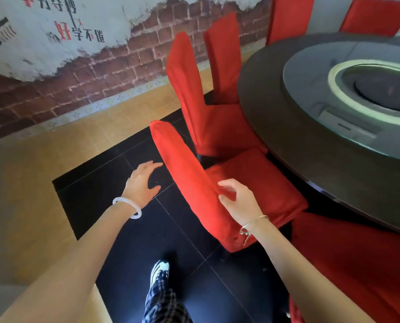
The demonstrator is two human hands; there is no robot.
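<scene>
A chair in a red cloth cover [259, 183] stands in front of me, its seat pushed toward a round dark table [310, 145]. My right hand [238, 201] pinches a fold of the red cover at the right edge of the chair's backrest. My left hand [143, 183] is spread, fingers straight, just left of the backrest, the fingertips close to the fabric; I cannot tell whether they touch it. It holds nothing. A white bangle sits on my left wrist, a thin bracelet on my right.
More red-covered chairs [194, 94] ring the table, one at bottom right [348, 264]. A grey turntable with a round burner [366, 89] fills the tabletop. Black floor tiles [129, 229] lie underfoot, tan tiles and a brick-pattern wall [78, 73] to the left. My foot [159, 273] is below.
</scene>
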